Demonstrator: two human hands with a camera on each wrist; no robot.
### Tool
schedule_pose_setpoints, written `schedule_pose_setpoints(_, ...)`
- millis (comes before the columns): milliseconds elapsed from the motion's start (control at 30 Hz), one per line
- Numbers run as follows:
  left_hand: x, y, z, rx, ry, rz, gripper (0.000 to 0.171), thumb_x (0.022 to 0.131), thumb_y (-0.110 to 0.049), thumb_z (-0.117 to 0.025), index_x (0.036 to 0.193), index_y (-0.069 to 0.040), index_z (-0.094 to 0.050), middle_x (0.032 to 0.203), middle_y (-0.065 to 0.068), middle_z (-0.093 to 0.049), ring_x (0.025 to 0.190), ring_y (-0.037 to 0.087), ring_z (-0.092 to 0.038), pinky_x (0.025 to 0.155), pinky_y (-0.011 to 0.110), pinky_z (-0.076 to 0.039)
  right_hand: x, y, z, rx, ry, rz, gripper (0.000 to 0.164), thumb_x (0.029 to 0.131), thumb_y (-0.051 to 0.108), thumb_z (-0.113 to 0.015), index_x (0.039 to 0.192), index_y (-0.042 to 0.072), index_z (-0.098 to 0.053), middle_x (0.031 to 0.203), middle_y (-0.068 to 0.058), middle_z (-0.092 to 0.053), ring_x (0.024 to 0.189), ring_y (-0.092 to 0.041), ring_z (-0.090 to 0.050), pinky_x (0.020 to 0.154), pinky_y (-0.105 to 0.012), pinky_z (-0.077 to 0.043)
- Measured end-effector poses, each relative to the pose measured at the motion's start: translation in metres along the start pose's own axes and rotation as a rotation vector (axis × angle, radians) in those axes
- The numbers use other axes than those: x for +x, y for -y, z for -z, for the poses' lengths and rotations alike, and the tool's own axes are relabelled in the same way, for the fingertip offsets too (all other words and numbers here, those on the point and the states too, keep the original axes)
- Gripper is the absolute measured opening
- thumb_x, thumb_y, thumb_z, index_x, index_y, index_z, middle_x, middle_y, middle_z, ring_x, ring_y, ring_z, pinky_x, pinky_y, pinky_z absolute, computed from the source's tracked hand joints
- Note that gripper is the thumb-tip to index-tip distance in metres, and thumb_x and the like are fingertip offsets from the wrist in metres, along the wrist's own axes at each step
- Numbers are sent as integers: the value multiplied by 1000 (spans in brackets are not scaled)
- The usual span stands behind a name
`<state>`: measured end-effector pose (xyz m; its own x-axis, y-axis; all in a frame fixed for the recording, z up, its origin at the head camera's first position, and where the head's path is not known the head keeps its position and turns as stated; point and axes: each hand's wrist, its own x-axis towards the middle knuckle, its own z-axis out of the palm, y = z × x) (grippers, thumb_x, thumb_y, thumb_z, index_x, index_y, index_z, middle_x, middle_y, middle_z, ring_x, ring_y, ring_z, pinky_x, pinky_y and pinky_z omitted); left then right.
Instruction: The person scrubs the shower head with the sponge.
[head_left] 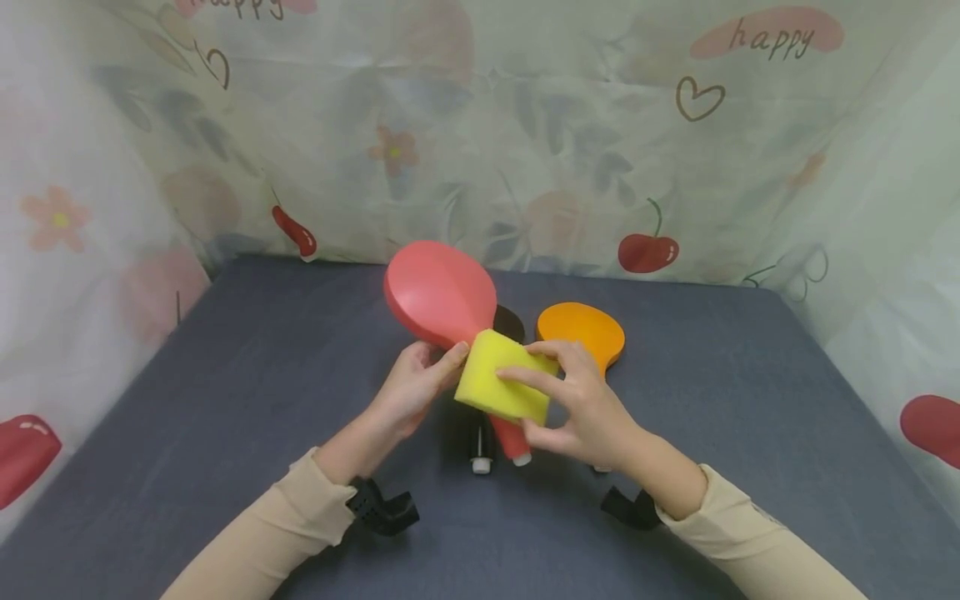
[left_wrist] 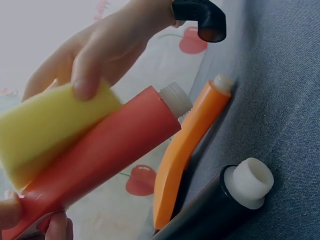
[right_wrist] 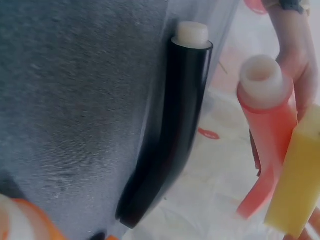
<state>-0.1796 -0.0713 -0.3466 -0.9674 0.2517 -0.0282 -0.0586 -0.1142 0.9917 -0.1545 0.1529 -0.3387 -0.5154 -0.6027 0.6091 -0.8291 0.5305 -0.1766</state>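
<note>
My left hand [head_left: 411,390] grips a red handheld shower head [head_left: 438,287] by the neck, raised and tilted with its round head toward the far left. A yellow sponge [head_left: 498,379] is pinched between the thumb and fingers of my right hand [head_left: 588,408]. In the left wrist view the sponge [left_wrist: 55,125] lies along the red handle [left_wrist: 115,140], just short of its white threaded end [left_wrist: 176,100]. Behind the held pieces, a black shower head [head_left: 482,442] is partly hidden. An orange shower head [head_left: 581,329] lies right of it, its handle mostly covered by my right hand.
A dark grey cloth-covered table [head_left: 712,400] lies under everything. Patterned curtain [head_left: 480,125] hangs at the back and along both sides. Black wrist mounts [head_left: 382,508] are strapped at both cuffs.
</note>
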Motion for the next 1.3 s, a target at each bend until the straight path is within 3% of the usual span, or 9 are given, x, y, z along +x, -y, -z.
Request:
schedule_pose_setpoints(100, 0, -1, 1, -35, -37, -12, 35, 94, -12, -54, 127, 2, -50, 109, -2, -61, 95, 3, -62, 99, 35, -46, -5, 2, 1, 10, 42, 54, 54, 65, 18, -73, 117, 24, -61, 120, -15, -51, 103, -26, -45, 82, -40, -38)
schedule_pose_setpoints(367, 2, 0, 5, -125, -110, -31, 37, 92, -7, -56, 127, 1, -48, 108, -3, -59, 91, 2, -65, 95, 31, -49, -15, 6, 0, 0, 115, 185, 59, 61, 20, -79, 117, 27, -61, 120, -12, -51, 107, -21, -47, 85, -40, -43)
schedule_pose_setpoints(633, 0, 0, 5, -163, -100, -46, 38, 91, -5, -58, 127, -2, -46, 99, -7, -61, 89, 3, -66, 92, 28, -51, -13, 4, 0, -18, 59, 107, 53, 63, 19, -77, 114, 25, -64, 119, -14, -51, 106, -25, -47, 83, -40, -43)
schedule_pose_setpoints(867, -3, 3, 6, -37, -25, -70, 41, 90, -10, -60, 129, -3, -47, 105, -5, -62, 94, 4, -64, 96, 36, -50, -7, -3, -3, -4, -57, 19, 54, 64, 14, -74, 116, 19, -62, 117, -17, -51, 103, -27, -46, 78, -41, -44)
schedule_pose_setpoints(1000, -4, 3, 5, -19, -16, -76, 41, 91, -9, -59, 130, -2, -48, 111, -1, -60, 97, 4, -62, 98, 38, -48, -6, -2, -4, 9, -71, -22, 56, 64, 14, -76, 117, 19, -61, 118, -16, -51, 104, -26, -45, 76, -40, -46)
schedule_pose_setpoints(1167, -4, 3, 4, -59, -26, -56, 38, 93, -8, -55, 129, 0, -47, 108, -2, -59, 95, 3, -62, 97, 35, -48, -11, 0, -5, 39, -21, 21, 50, 70, 21, -75, 118, 20, -61, 119, -15, -49, 103, -25, -43, 76, -38, -44)
schedule_pose_setpoints(1300, -3, 4, 3, -70, -70, -48, 36, 94, -9, -53, 128, 1, -48, 105, -3, -59, 91, 3, -62, 92, 29, -51, -17, 4, -6, 38, 44, 102, 51, 68, 25, -77, 116, 23, -61, 119, -14, -50, 105, -23, -45, 79, -36, -43)
